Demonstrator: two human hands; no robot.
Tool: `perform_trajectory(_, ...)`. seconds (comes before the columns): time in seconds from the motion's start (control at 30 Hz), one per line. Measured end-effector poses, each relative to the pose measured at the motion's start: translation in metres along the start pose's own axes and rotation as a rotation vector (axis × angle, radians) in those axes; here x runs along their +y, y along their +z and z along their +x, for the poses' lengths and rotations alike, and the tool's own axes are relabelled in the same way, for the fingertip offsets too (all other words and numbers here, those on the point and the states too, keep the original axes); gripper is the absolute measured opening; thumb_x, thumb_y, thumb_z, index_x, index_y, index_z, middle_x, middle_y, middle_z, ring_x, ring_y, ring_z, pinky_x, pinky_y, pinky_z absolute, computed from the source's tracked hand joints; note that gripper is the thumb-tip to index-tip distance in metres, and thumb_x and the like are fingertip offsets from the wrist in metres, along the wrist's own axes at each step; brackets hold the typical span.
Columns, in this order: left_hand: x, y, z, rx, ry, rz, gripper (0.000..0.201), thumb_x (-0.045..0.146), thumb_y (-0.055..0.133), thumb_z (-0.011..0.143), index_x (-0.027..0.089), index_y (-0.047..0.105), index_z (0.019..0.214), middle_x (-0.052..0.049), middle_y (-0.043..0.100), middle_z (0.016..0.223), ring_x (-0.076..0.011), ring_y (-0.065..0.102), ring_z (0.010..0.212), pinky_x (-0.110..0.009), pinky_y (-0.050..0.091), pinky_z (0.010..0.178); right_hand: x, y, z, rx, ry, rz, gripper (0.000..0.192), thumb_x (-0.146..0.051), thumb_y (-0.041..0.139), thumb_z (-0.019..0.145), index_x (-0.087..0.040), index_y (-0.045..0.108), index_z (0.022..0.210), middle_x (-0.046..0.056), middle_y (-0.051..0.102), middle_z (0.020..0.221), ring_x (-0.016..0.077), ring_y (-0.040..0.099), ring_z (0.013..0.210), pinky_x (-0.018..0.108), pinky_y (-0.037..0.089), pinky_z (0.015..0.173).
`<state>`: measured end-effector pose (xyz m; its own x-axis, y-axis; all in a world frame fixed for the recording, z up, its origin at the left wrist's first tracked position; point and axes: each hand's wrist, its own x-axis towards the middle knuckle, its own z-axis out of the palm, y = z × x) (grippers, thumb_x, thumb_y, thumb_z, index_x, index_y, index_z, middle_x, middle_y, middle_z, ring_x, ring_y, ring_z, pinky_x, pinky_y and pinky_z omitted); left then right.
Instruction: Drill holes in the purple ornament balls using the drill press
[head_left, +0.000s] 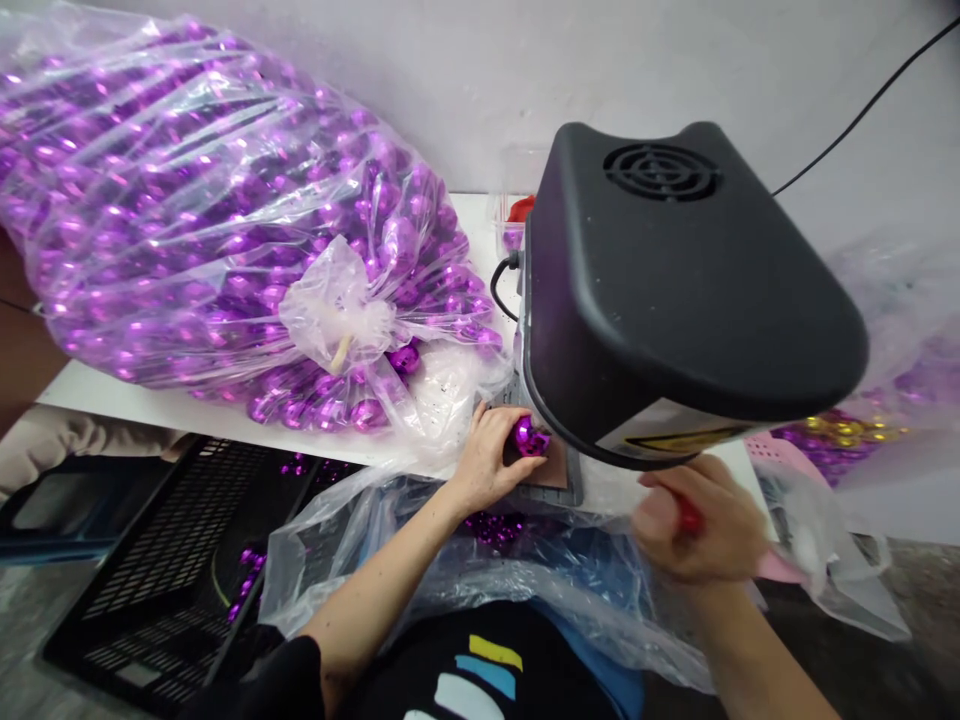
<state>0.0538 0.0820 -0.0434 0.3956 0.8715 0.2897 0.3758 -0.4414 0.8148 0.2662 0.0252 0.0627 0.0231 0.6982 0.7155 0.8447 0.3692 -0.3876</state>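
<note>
My left hand [491, 455] is closed around a shiny purple ball [531, 437], its fingers and thumb on either side. The ball sits over the base plate [559, 485] of a machine with a black housing [697, 270], whose front edge hangs just above. At the right of the housing, my right hand [701, 520] is wrapped round a red knob [688, 517]. That hand is slightly blurred, and whatever the knob is fixed to is hidden behind it. A sheet of clear plastic [465, 575] with purple shiny pieces [495, 528] on it lies below my hands.
A big clear bag [247, 200] of purple balls fills the table's left side, a few loose balls [369, 414] by its knot. Black crates [161, 590] stand lower left, near another person's arm [26, 330]. A pink basket [776, 455] and more bags [892, 330] are at right.
</note>
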Motion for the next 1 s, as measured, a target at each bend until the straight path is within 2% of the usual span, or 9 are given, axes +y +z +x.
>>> perform_trajectory(0.1,0.0,0.0,0.001,0.0,0.003,0.006,0.046,0.045,0.069,0.092,0.022,0.059,0.13,-0.009,0.071,0.125,-0.0299,0.062,0.123,-0.057,0.022,0.127,-0.018,-0.023,0.043,0.154,0.06,-0.047,0.028,-0.039,0.049,0.094,-0.019,0.067,0.086,0.0,0.058,0.066,0.0075,0.054,0.061,0.022,0.039,0.057)
perform_trajectory(0.17,0.001,0.001,0.003,0.012,0.003,-0.002,0.045,0.044,0.07,0.092,0.022,0.059,0.13,-0.009,0.071,0.124,-0.0297,0.063,0.121,-0.057,0.024,0.126,-0.023,-0.026,0.078,0.196,0.133,-0.082,0.036,-0.044,0.05,0.096,-0.016,0.066,0.08,0.0,0.057,0.068,0.0045,0.05,0.063,0.021,0.039,0.063)
perform_trajectory(0.3,0.01,-0.007,0.002,0.027,-0.006,-0.043,0.05,0.043,0.073,0.089,0.021,0.057,0.131,-0.01,0.071,0.124,-0.03,0.063,0.12,-0.057,0.028,0.124,-0.016,-0.014,0.125,0.092,0.304,0.173,0.038,-0.046,0.055,0.094,-0.013,0.058,0.074,-0.005,0.042,0.059,0.0011,0.039,0.057,0.02,0.029,0.058)
perform_trajectory(0.4,0.025,-0.025,-0.014,-0.024,0.015,-0.069,0.053,0.041,0.071,0.091,0.022,0.053,0.137,-0.012,0.067,0.13,-0.03,0.06,0.124,-0.053,0.036,0.119,-0.008,-0.01,0.131,0.105,0.313,0.185,0.035,-0.043,0.058,0.091,-0.013,0.057,0.073,-0.004,0.044,0.062,0.0014,0.039,0.06,0.02,0.028,0.058)
perform_trajectory(0.47,0.035,-0.037,-0.035,-0.155,0.063,-0.064,0.059,0.033,0.069,0.091,0.023,0.047,0.145,-0.013,0.063,0.136,-0.0286,0.059,0.128,-0.049,0.041,0.117,-0.006,-0.01,0.128,0.1,0.322,0.162,0.031,-0.042,0.059,0.09,-0.013,0.06,0.078,-0.004,0.046,0.064,0.0024,0.04,0.061,0.021,0.03,0.06)
perform_trajectory(0.6,0.045,-0.042,-0.079,-0.416,0.123,0.166,0.075,0.011,0.06,0.085,0.025,0.035,0.155,-0.015,0.055,0.147,-0.0294,0.05,0.14,-0.057,0.027,0.126,-0.009,-0.013,0.125,0.115,0.365,0.126,0.026,-0.038,0.059,0.087,-0.014,0.063,0.078,-0.003,0.046,0.063,0.0025,0.037,0.059,0.023,0.028,0.057)
perform_trajectory(0.7,0.042,-0.041,-0.091,-0.462,0.164,0.29,0.083,0.014,0.064,0.085,0.022,0.029,0.159,-0.02,0.046,0.155,-0.0343,0.041,0.148,-0.064,0.026,0.125,-0.009,-0.012,0.126,0.121,0.384,0.139,0.022,-0.035,0.058,0.085,-0.015,0.066,0.082,-0.003,0.049,0.064,0.0032,0.041,0.059,0.023,0.031,0.059)
perform_trajectory(0.87,0.015,-0.077,-0.045,-0.165,0.082,0.289,0.045,0.027,0.057,0.098,0.021,0.052,0.142,-0.014,0.066,0.133,-0.0265,0.061,0.125,-0.047,0.051,0.108,-0.004,-0.011,0.124,0.103,0.375,0.136,0.026,-0.041,0.06,0.085,-0.015,0.066,0.083,-0.003,0.05,0.064,0.0043,0.044,0.06,0.023,0.033,0.06)
perform_trajectory(1.0,-0.027,-0.106,0.017,-0.114,-0.245,0.736,0.04,0.009,0.051,0.092,0.013,0.063,0.129,-0.02,0.062,0.141,-0.0311,0.056,0.133,-0.05,0.046,0.114,-0.003,-0.01,0.124,0.106,0.371,0.171,0.033,-0.047,0.063,0.085,-0.015,0.065,0.082,-0.003,0.054,0.068,0.0034,0.043,0.063,0.022,0.033,0.06)
